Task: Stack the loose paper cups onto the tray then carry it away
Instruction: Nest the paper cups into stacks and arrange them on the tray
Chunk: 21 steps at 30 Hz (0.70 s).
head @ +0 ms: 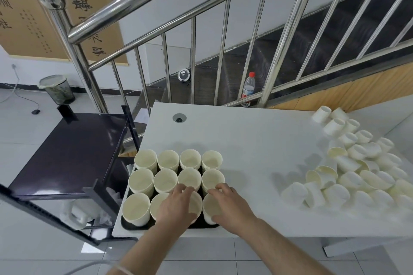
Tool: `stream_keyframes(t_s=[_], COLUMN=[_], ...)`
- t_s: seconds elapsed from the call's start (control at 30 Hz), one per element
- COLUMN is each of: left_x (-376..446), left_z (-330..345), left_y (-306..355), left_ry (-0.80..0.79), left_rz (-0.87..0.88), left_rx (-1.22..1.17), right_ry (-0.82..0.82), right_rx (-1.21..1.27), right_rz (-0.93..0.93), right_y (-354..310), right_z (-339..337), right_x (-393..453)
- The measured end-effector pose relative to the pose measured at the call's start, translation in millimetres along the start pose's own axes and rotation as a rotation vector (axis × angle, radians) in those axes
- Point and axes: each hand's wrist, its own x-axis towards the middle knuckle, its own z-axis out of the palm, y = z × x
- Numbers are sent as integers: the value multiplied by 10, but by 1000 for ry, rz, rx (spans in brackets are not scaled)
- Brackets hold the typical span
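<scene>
Done: your tray [128, 225] holds twelve cup stacks [166, 179].
Left: loose paper cups [348, 176] remain piled.
Hands: left hand [178, 205] and right hand [228, 203], fingers seemingly curled on front stacks.

This looks like the ground-floor hall of an office or public building, under a staircase. A polished steel handrail [138, 2] climbs to the right above dark steps [312, 35]. A calligraphy scroll [73, 6] hangs on the far left wall, above pale floor tiles [20, 127] and a mesh wastebasket [58, 89].
</scene>
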Motion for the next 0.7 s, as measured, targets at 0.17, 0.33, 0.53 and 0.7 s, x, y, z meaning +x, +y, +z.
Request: stream_keyframes(t_s=[0.17, 0.33, 0.53, 0.7], left_x=[-19, 22, 64, 67], left_z=[-17, -114, -51, 184], left_y=[132, 439, 1127, 1887], left_ry=[2, 58, 68, 61], left_rz=[-40, -29, 30, 119], left_rx=[79, 104, 94, 87], right_ry=[-4, 38, 115, 147], right_rx=[-3, -16, -18, -26], right_rz=[-36, -69, -49, 41], right_y=[32, 244, 853, 1561], right_z=[-49, -321, -627, -802], right_x=[-27, -138, -454, -915])
